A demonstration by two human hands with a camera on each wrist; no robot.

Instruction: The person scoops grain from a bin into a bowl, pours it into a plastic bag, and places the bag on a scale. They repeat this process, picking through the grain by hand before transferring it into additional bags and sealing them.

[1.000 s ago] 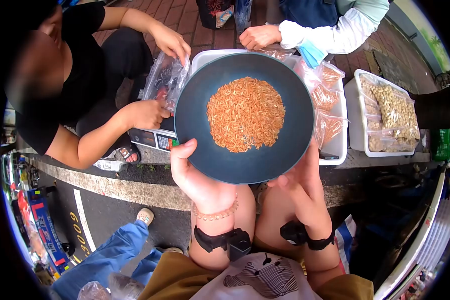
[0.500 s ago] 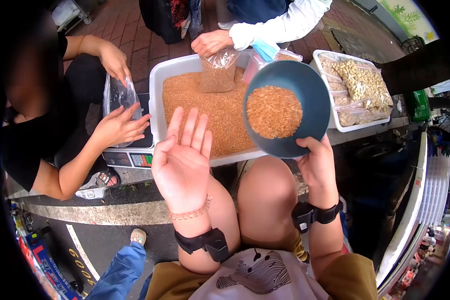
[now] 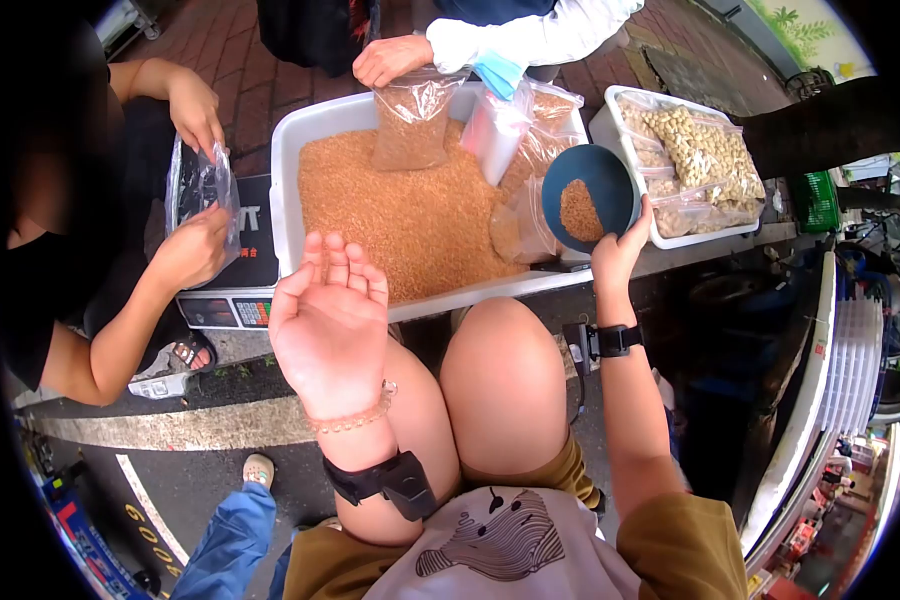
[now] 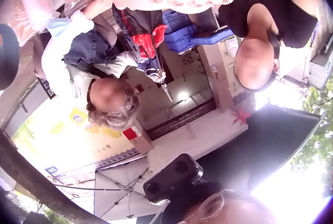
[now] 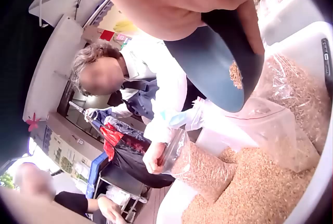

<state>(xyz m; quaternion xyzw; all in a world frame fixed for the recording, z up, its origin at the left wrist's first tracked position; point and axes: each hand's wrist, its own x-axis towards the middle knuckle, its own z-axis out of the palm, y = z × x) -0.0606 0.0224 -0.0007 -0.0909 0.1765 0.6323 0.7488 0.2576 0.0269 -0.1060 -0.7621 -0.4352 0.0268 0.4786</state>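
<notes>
My right hand (image 3: pixel 622 255) holds a dark teal bowl (image 3: pixel 610 185) by its near rim, over the right end of a white tub (image 3: pixel 440 305). The bowl is tilted, with reddish-brown rice (image 3: pixel 580 210) gathered low on one side; the right wrist view shows a small patch of rice (image 5: pixel 235 75) inside. At the tub's front left, my left hand (image 3: pixel 332 335) is palm up and holds nothing, its fingers loosely bent. Loose rice (image 3: pixel 400 240) fills much of the tub. Another person's hand (image 3: pixel 395 60) holds a clear bag of rice (image 3: pixel 412 130) upright in it.
On the left a person handles a clear plastic bag (image 3: pixel 220 190) over a digital scale (image 3: pixel 215 312). More bagged rice (image 3: pixel 525 215) lies in the tub's right end. Beside it, a second white tub (image 3: pixel 695 240) holds bags of pale nuts (image 3: pixel 705 150).
My left hand has let go of the bowl and moved left, palm up. The right hand has carried the bowl right and away from me, tilting it. The view has shifted, uncovering the tub.
</notes>
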